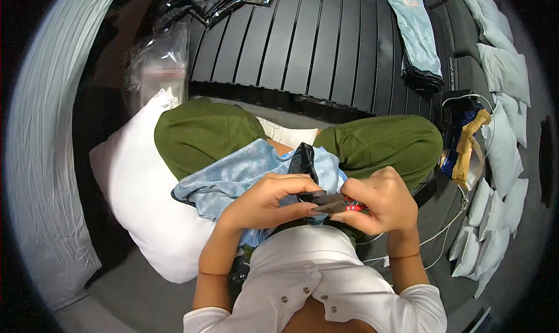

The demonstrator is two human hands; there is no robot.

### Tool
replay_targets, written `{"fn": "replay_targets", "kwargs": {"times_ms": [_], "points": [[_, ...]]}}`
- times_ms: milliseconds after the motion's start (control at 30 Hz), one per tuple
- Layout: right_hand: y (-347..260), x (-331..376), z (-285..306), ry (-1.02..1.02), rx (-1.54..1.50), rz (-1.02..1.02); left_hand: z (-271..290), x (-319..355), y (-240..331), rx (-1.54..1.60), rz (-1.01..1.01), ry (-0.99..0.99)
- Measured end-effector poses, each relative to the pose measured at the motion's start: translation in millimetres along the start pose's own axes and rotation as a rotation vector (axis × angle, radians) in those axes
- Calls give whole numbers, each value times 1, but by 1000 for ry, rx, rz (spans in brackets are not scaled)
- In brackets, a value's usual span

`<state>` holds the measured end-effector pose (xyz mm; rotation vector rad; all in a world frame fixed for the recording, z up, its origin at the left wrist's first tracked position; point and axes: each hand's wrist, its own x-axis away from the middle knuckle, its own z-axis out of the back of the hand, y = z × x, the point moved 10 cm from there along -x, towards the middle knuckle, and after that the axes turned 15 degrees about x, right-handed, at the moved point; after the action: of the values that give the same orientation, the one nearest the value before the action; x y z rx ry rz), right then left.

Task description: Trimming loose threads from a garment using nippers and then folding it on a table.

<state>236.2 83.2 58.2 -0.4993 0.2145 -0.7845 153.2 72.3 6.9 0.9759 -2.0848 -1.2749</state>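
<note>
A light blue mottled garment (227, 176) with black edging lies across my lap. My left hand (269, 202) pinches its black trim (311, 197) between thumb and fingers. My right hand (378, 204) grips a small pair of scissors (332, 206) with red on the handle. The metal blades point left and meet the trim by my left fingertips; whether they are cutting cannot be made out. A black flap of the garment (303, 160) stands up just beyond my left fingers.
A black slatted table (303, 42) stands ahead, with a folded light blue cloth (416, 36) and black plastic packages (218, 1) on it. A white pillow (151, 199) lies at my left. Clear plastic bags (157, 71), a yellow-and-blue bag (466, 146), white cable (434, 237) and pale pillows (503, 135) surround me.
</note>
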Motion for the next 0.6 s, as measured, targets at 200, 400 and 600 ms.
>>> {"fn": "replay_targets", "kwargs": {"times_ms": [200, 400, 600], "points": [[4, 7, 11, 122, 50, 7, 1, -3, 3, 6, -2, 7], [27, 13, 16, 208, -61, -169, 6, -4, 23, -9, -250, 118], [30, 14, 4, 163, -146, -208, 25, 4, 0, 4, -28, 343]]}}
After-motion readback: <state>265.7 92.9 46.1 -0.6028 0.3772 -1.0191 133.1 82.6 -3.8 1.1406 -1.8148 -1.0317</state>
